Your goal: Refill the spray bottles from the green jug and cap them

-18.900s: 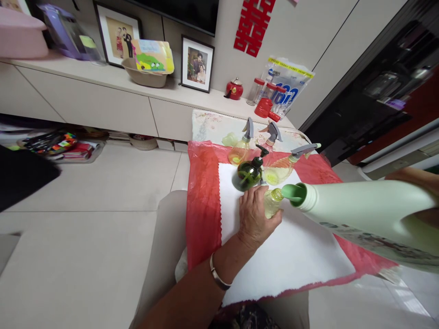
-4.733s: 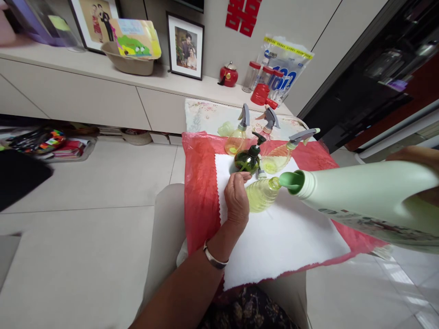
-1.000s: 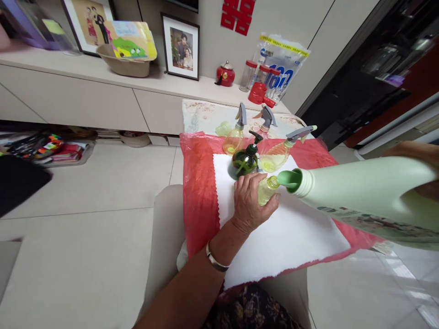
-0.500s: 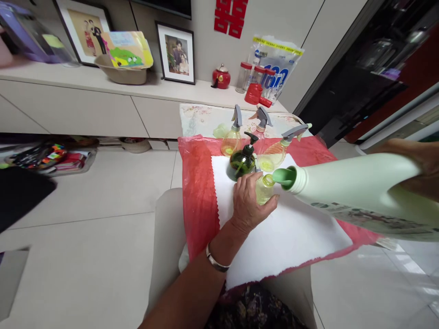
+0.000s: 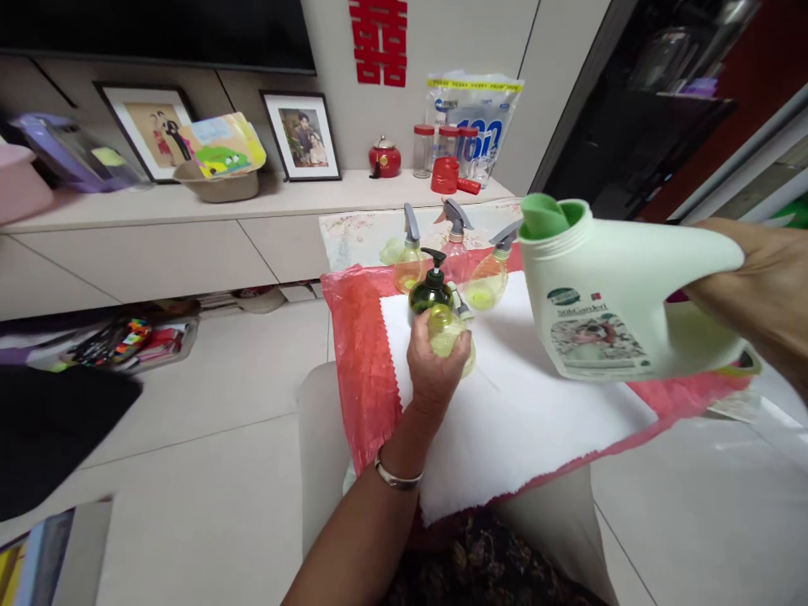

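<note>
My left hand is wrapped round a small clear yellow bottle with no cap on its mouth, holding it over the white sheet. By its handle my right hand grips a large pale green jug; the jug stands nearly level in the air, its green spout uppermost and apart from the bottle. Just behind my left hand stands a dark green pump bottle. Beside the yellow bottle a small spray head shows in part.
Three spray bottles with grey triggers, one yellowish, stand at the table's back. A white sheet lies over red plastic. Behind, a cabinet top holds framed photos, a red pot and red-lidded jars.
The jug has come away from the bottle's mouth and swung from tipped to nearly upright. My left hand has shifted the yellow bottle slightly and tilted it. The view has moved too.
</note>
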A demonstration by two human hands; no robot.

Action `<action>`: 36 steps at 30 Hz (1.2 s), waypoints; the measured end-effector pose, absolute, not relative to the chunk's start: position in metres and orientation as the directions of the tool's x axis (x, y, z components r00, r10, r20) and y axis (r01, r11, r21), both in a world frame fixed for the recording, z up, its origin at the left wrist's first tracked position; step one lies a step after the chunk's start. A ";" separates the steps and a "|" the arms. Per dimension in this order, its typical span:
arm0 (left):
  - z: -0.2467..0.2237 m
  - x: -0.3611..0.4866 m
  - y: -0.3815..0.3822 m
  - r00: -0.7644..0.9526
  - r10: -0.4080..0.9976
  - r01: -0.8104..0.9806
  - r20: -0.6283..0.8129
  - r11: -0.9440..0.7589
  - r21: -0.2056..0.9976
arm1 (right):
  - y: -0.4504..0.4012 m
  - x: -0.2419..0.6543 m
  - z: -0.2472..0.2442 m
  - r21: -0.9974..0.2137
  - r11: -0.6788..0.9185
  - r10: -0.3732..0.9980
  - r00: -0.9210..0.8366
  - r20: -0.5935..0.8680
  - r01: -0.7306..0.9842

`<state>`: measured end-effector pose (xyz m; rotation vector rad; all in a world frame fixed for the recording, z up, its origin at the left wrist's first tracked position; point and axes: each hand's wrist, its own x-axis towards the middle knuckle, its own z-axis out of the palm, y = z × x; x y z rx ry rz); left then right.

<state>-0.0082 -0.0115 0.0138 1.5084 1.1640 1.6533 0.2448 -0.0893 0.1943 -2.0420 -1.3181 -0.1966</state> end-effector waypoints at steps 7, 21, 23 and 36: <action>0.019 -0.012 -0.008 -0.203 0.892 0.127 0.403 -0.384 0.914 | -0.071 0.263 0.135 -0.680 -0.156 0.603 0.615 0.508 0.716; 0.016 -0.009 -0.013 -0.094 0.852 0.301 0.515 -0.469 0.831 | -0.063 0.283 0.070 -0.840 -0.100 0.534 0.741 0.407 0.533; 0.017 -0.010 -0.014 -0.066 0.869 0.317 0.491 -0.448 0.836 | -0.067 0.284 0.068 -0.847 -0.103 0.545 0.742 0.390 0.522; 0.030 -0.010 -0.015 0.069 0.960 0.318 0.272 -0.279 0.906 | -0.107 0.283 0.042 -0.740 -0.135 0.614 0.642 0.459 0.658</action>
